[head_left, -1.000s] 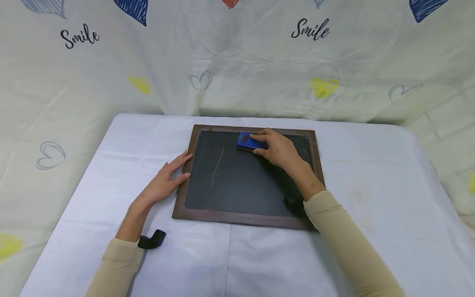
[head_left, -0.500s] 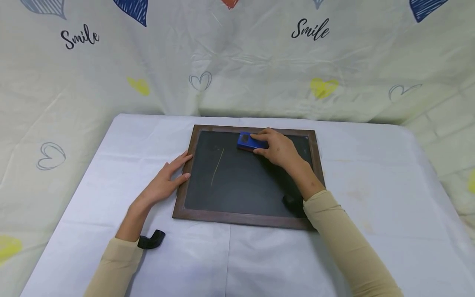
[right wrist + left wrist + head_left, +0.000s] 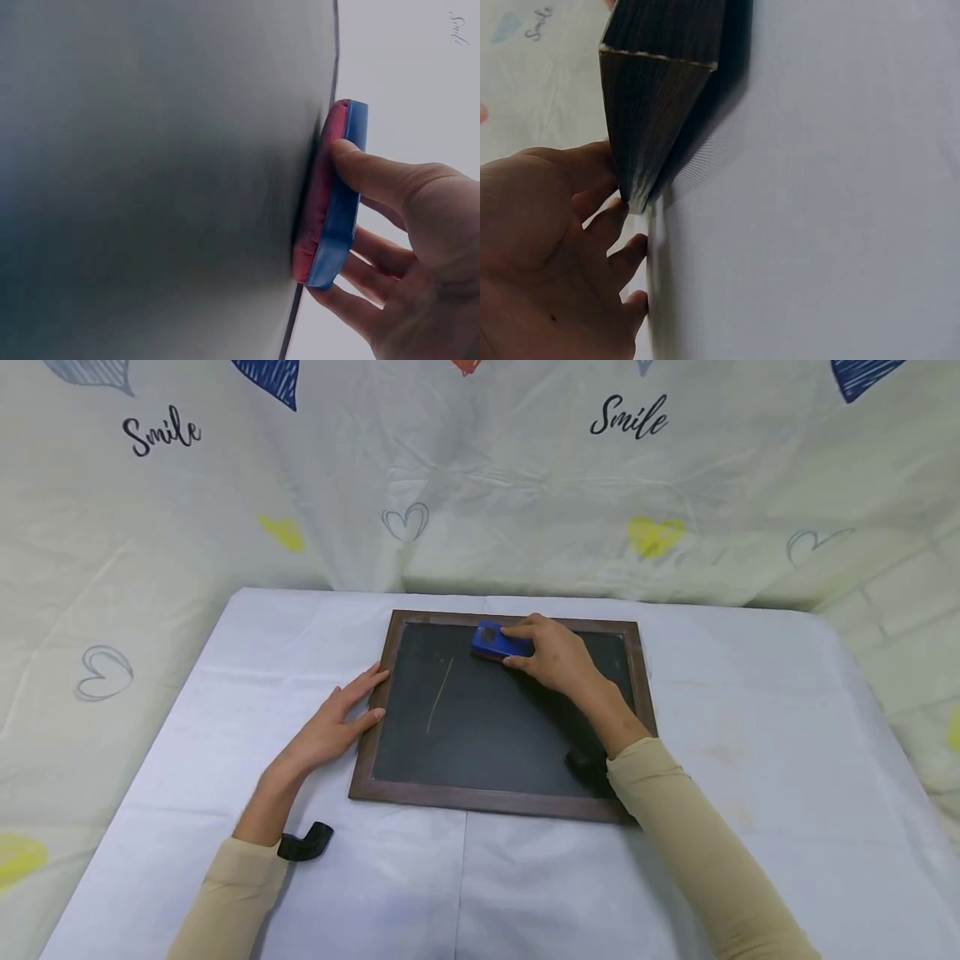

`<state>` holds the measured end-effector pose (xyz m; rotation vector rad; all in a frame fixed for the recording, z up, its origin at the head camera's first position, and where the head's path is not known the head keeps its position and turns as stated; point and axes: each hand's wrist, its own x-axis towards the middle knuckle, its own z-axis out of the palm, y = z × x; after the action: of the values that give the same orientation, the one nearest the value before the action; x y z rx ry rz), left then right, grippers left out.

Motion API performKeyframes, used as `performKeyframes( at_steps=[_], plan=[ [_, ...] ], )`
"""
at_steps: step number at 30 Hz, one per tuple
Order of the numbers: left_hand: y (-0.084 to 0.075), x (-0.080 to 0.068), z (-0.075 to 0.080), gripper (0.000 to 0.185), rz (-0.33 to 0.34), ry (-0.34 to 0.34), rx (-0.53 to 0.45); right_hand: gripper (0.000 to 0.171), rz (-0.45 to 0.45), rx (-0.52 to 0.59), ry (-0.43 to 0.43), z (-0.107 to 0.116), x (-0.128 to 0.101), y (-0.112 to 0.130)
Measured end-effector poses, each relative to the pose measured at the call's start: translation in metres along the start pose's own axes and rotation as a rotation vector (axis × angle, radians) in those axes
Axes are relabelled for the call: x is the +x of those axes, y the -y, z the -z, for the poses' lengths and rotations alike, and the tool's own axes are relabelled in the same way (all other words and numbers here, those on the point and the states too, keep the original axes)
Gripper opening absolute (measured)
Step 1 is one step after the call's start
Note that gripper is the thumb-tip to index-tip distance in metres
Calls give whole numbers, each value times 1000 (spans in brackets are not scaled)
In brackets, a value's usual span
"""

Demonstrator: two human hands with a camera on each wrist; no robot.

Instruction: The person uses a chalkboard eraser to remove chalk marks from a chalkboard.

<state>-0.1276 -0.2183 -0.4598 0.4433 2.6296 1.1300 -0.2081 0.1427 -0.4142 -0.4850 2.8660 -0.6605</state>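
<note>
A blackboard with a brown wooden frame (image 3: 480, 797) lies flat on the white-covered table. One thin yellowish chalk line (image 3: 439, 695) runs slantwise across its left half. My right hand (image 3: 555, 652) grips a blue chalkboard eraser (image 3: 487, 642) near the board's far edge. In the right wrist view, thumb and fingers hold the eraser's blue back (image 3: 341, 217), and its red pad (image 3: 319, 199) faces the dark surface. My left hand (image 3: 330, 727) rests against the left side of the frame with fingers spread; the left wrist view shows its fingers by the frame's corner (image 3: 656, 97).
White cloth (image 3: 750, 718) covers the table around the board. Behind the table hangs a pale curtain (image 3: 525, 485) printed with hearts and "Smile". A black strap piece (image 3: 306, 842) sticks out at the left cuff; a similar dark piece (image 3: 585, 765) shows at the right cuff.
My right hand has shifted slightly to the left and away from me with the eraser. The left hand, the board and the chalk line stay as they were.
</note>
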Motion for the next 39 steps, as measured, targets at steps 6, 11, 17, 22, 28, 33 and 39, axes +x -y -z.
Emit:
performKeyframes(
  at_steps=[6, 11, 17, 22, 28, 33, 39],
  plan=[
    [-3, 0, 0, 66, 3, 6, 2, 58, 17, -1, 4, -5, 8, 7],
    [-2, -2, 0, 66, 6, 2, 7, 58, 34, -12, -7, -8, 14, 14],
    [-1, -1, 0, 66, 3, 3, -1, 57, 35, -16, -12, -12, 20, 20],
    [-1, -1, 0, 66, 6, -1, 3, 58, 24, -27, 2, -13, 25, 26],
    [-3, -1, 0, 66, 5, 2, 3, 58, 13, -24, 18, -14, 29, 29],
    [-2, -1, 1, 66, 0, 0, 5, 58, 14, -25, 25, -14, 30, 32],
    [-2, -2, 1, 65, -16, -6, -12, 57, 18, -32, 61, -16, 27, 40]
  ],
)
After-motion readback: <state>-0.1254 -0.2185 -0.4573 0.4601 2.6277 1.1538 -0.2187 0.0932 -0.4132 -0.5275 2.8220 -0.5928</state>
